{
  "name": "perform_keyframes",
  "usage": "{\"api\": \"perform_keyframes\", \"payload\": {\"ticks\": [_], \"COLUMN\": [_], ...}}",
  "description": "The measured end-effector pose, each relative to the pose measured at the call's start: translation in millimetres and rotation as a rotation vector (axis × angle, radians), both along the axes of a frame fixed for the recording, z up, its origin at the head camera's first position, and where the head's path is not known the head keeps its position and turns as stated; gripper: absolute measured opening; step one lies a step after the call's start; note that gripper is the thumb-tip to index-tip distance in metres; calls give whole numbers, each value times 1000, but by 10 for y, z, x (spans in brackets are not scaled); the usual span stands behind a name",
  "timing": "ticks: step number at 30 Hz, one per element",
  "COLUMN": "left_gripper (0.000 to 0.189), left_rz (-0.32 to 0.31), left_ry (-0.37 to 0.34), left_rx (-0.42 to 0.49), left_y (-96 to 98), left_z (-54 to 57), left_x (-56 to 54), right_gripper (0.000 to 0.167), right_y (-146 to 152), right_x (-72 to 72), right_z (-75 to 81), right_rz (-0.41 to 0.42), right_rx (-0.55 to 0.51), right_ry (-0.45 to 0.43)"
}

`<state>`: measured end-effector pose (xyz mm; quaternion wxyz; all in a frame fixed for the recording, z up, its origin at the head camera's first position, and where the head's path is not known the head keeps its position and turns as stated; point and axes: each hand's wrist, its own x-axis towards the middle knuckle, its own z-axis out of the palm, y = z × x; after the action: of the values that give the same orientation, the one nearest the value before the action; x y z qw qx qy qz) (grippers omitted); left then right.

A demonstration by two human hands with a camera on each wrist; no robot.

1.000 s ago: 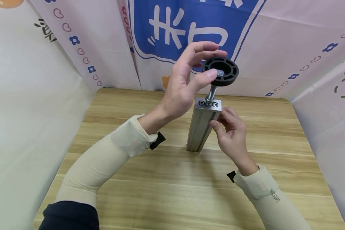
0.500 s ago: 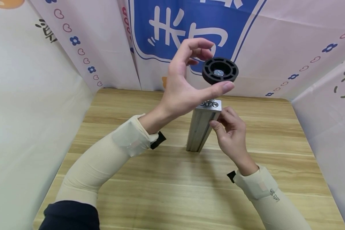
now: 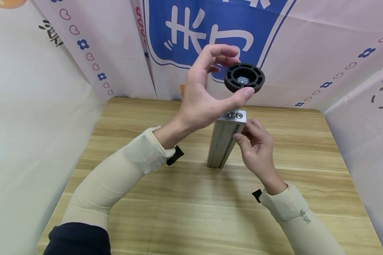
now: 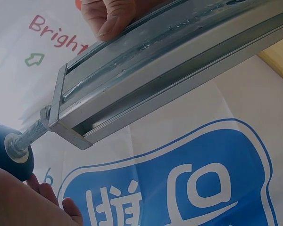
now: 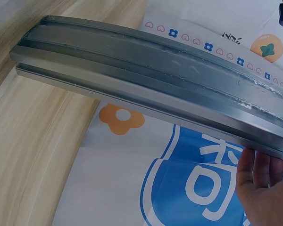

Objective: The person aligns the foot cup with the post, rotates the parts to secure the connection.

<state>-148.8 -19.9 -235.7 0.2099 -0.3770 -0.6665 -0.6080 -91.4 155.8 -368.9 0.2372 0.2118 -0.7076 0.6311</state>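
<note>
An aluminium extrusion (image 3: 223, 141) stands upright on the table, with a metal end plate (image 3: 231, 119) screwed to its top. From the plate rises a threaded rod (image 4: 30, 136), bearing a round black levelling foot (image 3: 232, 85) with a screw in its middle. My left hand (image 3: 199, 92) holds the foot by its edge: thumb at the near rim, curled fingers at the far left side. My right hand (image 3: 258, 148) grips the extrusion's right side below the plate, thumb on the near face. Its other fingers are partly hidden behind the bar.
The wooden table (image 3: 178, 212) lies under both arms. A printed cloth backdrop (image 3: 306, 53) rises close behind the extrusion, and white cloth walls (image 3: 35, 106) flank the table at left and right.
My left thumb has gone from the foot's top centre out to below its near rim, then up against the rim. The left fingers drew back left slightly. My right hand keeps its grip.
</note>
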Motion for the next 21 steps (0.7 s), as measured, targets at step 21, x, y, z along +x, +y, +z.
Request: {"api": "perform_keyframes", "payload": {"ticks": [21], "left_gripper": [43], "left_rz": [-303], "left_ry": [-139], "left_rx": [97], "left_y": [39], "left_z": [20], "left_x": [23], "right_gripper": [35], "right_y": [-5], "right_x": [-3], "right_z": [11], "right_rz": [-12], "right_rx": [13], "right_ry": [-4]}}
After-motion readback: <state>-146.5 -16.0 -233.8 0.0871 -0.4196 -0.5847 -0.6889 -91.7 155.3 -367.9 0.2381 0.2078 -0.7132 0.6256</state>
